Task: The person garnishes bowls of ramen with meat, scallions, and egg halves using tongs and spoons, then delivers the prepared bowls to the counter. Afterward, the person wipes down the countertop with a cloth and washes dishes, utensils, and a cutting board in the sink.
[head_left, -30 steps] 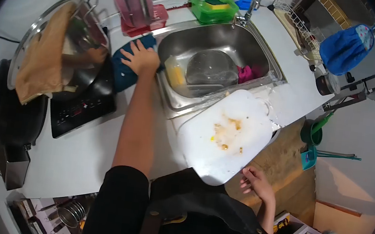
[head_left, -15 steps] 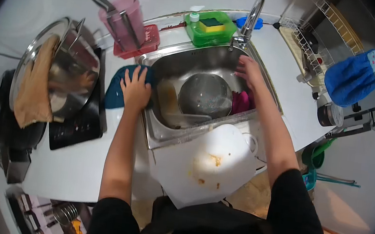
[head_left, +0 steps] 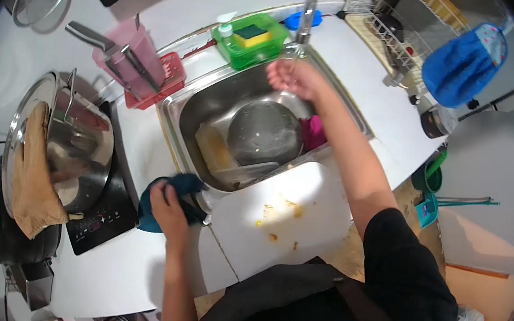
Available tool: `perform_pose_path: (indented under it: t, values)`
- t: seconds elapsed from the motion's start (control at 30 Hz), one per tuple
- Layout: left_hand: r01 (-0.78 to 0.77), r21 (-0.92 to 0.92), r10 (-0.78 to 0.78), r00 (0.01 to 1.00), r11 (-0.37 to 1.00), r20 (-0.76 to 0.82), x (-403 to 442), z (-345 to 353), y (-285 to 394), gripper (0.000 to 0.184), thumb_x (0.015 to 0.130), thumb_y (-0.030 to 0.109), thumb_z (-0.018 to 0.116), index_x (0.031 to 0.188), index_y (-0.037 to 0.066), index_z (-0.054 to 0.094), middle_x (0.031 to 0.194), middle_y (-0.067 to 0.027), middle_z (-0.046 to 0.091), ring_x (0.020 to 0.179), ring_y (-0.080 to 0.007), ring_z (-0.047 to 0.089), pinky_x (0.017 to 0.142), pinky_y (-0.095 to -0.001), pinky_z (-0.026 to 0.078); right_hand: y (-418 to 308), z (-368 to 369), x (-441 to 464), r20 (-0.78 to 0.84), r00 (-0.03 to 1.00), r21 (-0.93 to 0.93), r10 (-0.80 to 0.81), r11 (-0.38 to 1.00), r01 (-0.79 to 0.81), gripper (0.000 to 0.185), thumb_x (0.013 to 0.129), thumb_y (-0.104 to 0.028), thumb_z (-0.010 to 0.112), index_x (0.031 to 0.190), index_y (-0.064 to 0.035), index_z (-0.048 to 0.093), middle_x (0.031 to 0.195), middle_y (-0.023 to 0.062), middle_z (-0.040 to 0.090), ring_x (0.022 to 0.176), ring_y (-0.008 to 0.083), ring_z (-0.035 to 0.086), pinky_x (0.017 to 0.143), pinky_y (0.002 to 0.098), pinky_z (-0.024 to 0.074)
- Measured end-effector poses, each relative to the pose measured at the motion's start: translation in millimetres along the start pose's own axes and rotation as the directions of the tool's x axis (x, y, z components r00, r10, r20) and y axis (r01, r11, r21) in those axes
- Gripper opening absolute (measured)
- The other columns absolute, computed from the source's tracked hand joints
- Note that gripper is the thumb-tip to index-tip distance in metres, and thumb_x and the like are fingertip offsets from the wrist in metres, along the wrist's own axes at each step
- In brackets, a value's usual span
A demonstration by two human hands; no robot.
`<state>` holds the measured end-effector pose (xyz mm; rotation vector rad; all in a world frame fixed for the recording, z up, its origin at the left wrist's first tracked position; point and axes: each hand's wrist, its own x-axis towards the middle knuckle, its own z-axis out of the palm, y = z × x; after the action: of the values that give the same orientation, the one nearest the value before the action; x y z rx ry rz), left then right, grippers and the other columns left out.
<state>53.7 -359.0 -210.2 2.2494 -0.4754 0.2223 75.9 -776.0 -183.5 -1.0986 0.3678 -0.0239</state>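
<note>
My left hand (head_left: pixel 169 209) rests on a dark teal cloth (head_left: pixel 184 185) on the counter, left of the sink's near corner, its fingers bent into the fabric. Beneath the faucet (head_left: pixel 306 22), my right hand (head_left: pixel 291 78) is over the far side of the sink with its fingers curled; whether anything is in them is hidden. The steel sink (head_left: pixel 190 104) contains a round pan (head_left: pixel 265 133), a yellowish item (head_left: pixel 212 145), a clear container and a magenta cloth (head_left: pixel 313 132). A white cutting board (head_left: pixel 282 218) with brown and yellow food bits lies at the sink's near edge.
A pot (head_left: pixel 87 159) with a tan cloth (head_left: pixel 40 179) stands on the black cooktop (head_left: pixel 105 219) at left. Behind the sink are a pink utensil holder (head_left: pixel 131 58) and a green sponge tray (head_left: pixel 251 47). A dish rack (head_left: pixel 381 41) and blue mitt (head_left: pixel 464 64) are at right.
My right hand has risen from beside the board to the faucet. My left hand and the teal cloth have moved nearer me along the counter. The view has shifted.
</note>
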Motion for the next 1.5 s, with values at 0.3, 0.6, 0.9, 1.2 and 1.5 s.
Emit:
perform_pose_path:
  t: [0.3,0.6,0.9,1.2,1.5]
  values:
    - [0.614,-0.641,0.095,0.684,0.460,0.723,137.6,152.5,144.5,0.034,0.085,0.033,0.057,0.105,0.005,0.057,0.092,-0.0017,0.056,0.087,-0.0130,0.051,0.079,-0.0278,0.040,-13.2,46.2,-31.5,-0.060,0.810,-0.794,-0.584,0.519,0.315,0.027,0.087,-0.026,0.051,0.077,-0.0017,0.058,0.067,0.0133,0.059,0.064,0.0283,0.059,0.057,0.0384,0.0467]
    - [0.128,-0.872,0.364,0.873,0.472,0.325,125.9,242.7,186.5,0.046,0.090,0.043,0.046,0.107,0.002,0.057,0.109,-0.0085,0.056,0.103,-0.0209,0.049,0.093,-0.0327,0.034,-59.7,27.8,-78.4,-0.073,0.732,-0.936,-0.677,0.300,0.184,0.028,0.088,-0.026,0.052,0.093,-0.0001,0.061,0.092,0.0216,0.062,0.088,0.0335,0.059,0.079,0.0380,0.0443]
    - [0.055,-0.897,-0.231,0.971,0.439,-0.053,95.6,231.7,233.0,0.030,0.075,0.024,0.069,0.089,-0.002,0.065,0.082,-0.0108,0.063,0.076,-0.0217,0.059,0.073,-0.0333,0.045,12.5,-20.1,-34.1,-0.295,0.941,0.124,0.163,0.983,-0.132,0.028,0.087,-0.031,0.056,0.089,-0.0031,0.062,0.074,0.0058,0.061,0.063,0.0218,0.059,0.060,0.0346,0.0486]
    - [0.249,-0.443,-0.373,0.902,0.861,-0.216,136.6,227.3,188.5,0.026,0.071,0.022,0.057,0.064,-0.002,0.062,0.064,-0.0235,0.058,0.055,-0.0378,0.058,0.054,-0.0431,0.044,60.1,-37.3,35.1,-0.243,0.968,-0.352,-0.068,0.936,-0.023,0.027,0.087,-0.026,0.049,0.082,-0.0017,0.061,0.078,0.0122,0.061,0.061,0.0231,0.058,0.054,0.0389,0.0442]
    - [0.147,-0.717,-0.071,0.988,0.682,0.135,129.5,238.6,195.3,0.047,0.083,0.040,0.053,0.120,0.013,0.052,0.119,-0.0159,0.043,0.113,-0.0344,0.039,0.098,-0.0429,0.030,-9.0,23.3,-16.3,-0.052,0.997,-0.143,-0.052,0.989,0.044,0.050,0.084,-0.053,0.053,0.103,-0.0071,0.056,0.094,0.0102,0.059,0.084,0.0216,0.057,0.074,0.0350,0.0470]
